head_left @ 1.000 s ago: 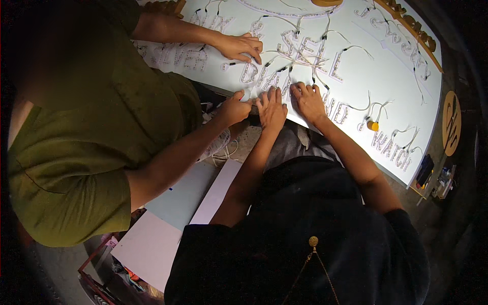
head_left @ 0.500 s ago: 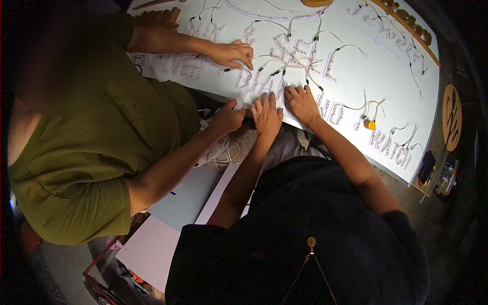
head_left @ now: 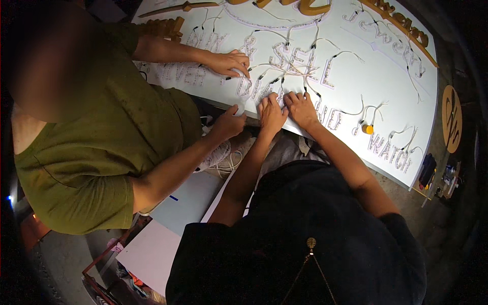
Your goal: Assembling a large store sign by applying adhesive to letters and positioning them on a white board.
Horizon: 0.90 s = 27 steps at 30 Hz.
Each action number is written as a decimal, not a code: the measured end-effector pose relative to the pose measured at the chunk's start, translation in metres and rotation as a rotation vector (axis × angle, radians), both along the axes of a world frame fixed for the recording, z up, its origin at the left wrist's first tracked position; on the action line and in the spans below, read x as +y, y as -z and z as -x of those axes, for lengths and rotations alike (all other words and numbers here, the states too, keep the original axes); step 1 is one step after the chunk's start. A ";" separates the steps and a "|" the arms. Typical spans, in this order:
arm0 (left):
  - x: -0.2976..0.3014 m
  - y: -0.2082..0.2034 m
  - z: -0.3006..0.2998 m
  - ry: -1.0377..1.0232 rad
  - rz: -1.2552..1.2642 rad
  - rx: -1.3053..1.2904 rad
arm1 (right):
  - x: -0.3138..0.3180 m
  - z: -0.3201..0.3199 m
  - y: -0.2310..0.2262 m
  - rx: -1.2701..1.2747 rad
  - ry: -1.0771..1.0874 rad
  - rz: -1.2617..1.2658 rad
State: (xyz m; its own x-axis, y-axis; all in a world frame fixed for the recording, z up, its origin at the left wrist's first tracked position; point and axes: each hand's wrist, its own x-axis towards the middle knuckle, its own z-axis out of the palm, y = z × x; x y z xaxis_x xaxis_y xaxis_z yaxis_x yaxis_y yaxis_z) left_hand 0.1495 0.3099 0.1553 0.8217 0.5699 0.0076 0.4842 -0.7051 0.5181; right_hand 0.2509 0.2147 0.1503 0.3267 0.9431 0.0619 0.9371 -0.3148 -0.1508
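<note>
My left hand (head_left: 273, 114) rests at the near edge of the white sheet (head_left: 351, 147), its fingers bent down round a small pale letter outline (head_left: 278, 97). Close on its right, my right hand (head_left: 302, 108) has its fingers curled onto the same letter. The fingers cover much of this piece. The letter belongs to a row of pale outlines lined with small light modules, with thin wires (head_left: 300, 66) and black connectors beyond my hands. To the left, a co-worker's hand (head_left: 231, 63) presses on the row, and their other hand (head_left: 229, 124) pinches a whitish roundish thing (head_left: 239, 110).
A small yellow-orange object (head_left: 367, 129) sits among the letters at right. Golden-brown cut-out pieces (head_left: 401, 23) lie along the far edge. A co-worker in an olive shirt (head_left: 96, 162) stands close at left. Pale panels (head_left: 152, 244) lie low beside me.
My left hand's fingers have gone from stretched out to bent, and it has moved slightly right toward my right hand. The co-worker's far hand has curled its fingers more.
</note>
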 end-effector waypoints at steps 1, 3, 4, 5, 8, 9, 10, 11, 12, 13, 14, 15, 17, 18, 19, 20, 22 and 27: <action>0.001 0.002 0.000 0.002 0.016 0.022 | 0.001 0.000 -0.001 0.002 -0.002 0.018; 0.001 0.000 -0.001 0.009 0.031 0.043 | -0.001 0.000 0.000 0.005 0.007 0.017; 0.002 -0.001 -0.002 0.031 -0.020 0.031 | -0.001 0.000 0.000 0.009 0.013 0.017; 0.001 -0.002 -0.003 0.054 -0.070 0.020 | -0.002 0.000 0.001 0.010 0.016 0.017; -0.002 -0.007 -0.001 0.064 -0.099 0.005 | -0.003 0.001 0.002 0.018 0.019 0.012; -0.002 -0.007 0.000 0.065 -0.100 0.005 | -0.003 0.001 0.002 0.025 0.020 0.020; -0.002 -0.007 0.000 0.067 -0.085 0.022 | -0.003 0.002 0.002 0.033 0.020 0.028; -0.003 -0.007 0.000 0.072 -0.070 0.037 | -0.003 0.002 0.003 0.032 0.023 0.028; -0.003 -0.007 -0.001 0.074 -0.069 0.037 | -0.003 0.002 0.004 0.024 0.022 0.029; -0.002 -0.007 -0.001 0.079 -0.068 0.013 | -0.003 0.001 0.005 0.016 0.021 0.029; 0.000 -0.006 0.000 0.081 -0.069 -0.010 | -0.002 0.001 0.005 0.016 0.019 0.029; 0.001 -0.006 -0.001 0.080 -0.070 -0.009 | -0.002 0.002 0.005 0.038 0.027 0.080; 0.002 -0.005 -0.005 0.062 -0.019 -0.008 | -0.001 0.001 0.005 0.060 0.035 0.132; 0.001 -0.006 -0.005 0.062 -0.019 -0.008 | -0.002 0.001 0.005 0.064 0.037 0.132; 0.000 -0.007 -0.005 0.055 0.002 0.034 | -0.002 0.001 0.005 0.068 0.039 0.131; -0.001 -0.007 -0.005 0.047 0.021 0.076 | -0.001 0.001 0.004 0.068 0.039 0.130; -0.007 -0.008 -0.003 0.037 0.007 0.092 | -0.001 0.002 0.003 0.065 0.036 0.144; -0.009 -0.009 -0.005 0.036 -0.006 0.111 | -0.002 0.002 0.002 0.022 0.027 0.136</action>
